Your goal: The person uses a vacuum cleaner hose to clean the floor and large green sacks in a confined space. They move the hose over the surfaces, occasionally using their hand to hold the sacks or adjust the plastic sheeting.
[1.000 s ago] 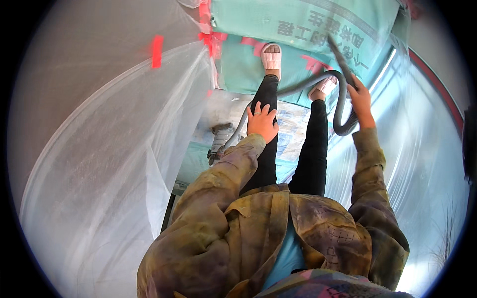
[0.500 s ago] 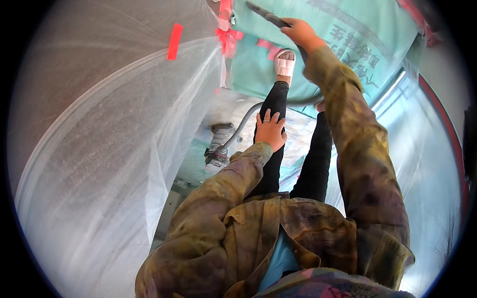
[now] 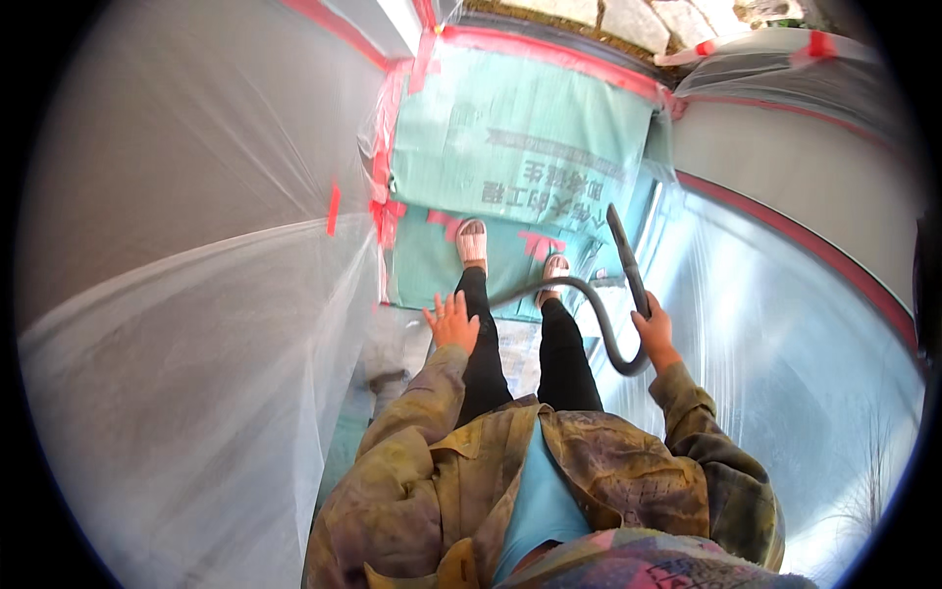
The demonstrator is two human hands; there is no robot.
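On the right, my right hand [image 3: 659, 332] is closed around the handle end of a dark vacuum cleaner nozzle [image 3: 625, 250]. The slim tip points away from me, raised over the right edge of the green floor sheet [image 3: 422, 147]. From the grip a grey ribbed hose [image 3: 601, 312] loops down and back across my shins to the left. My left hand [image 3: 453, 326] holds nothing; its fingers are spread in front of my left leg, over the hose's far end. Beside my left forearm a greyish machine part [image 3: 385, 355] shows, smeared and partly hidden.
My feet in pink slippers [image 3: 472, 241] stand on the green sheet, held with red tape [image 3: 549, 51]. Clear plastic film [image 3: 186, 393] drapes the left side, and more film [image 3: 785, 393] covers the right. Pale stone slabs [image 3: 638, 29] lie beyond the far sill.
My right hand has drawn the nozzle back toward me and to the right. Both feet now rest on the green sheet. The view has shifted, and the far sill and stones have come in.
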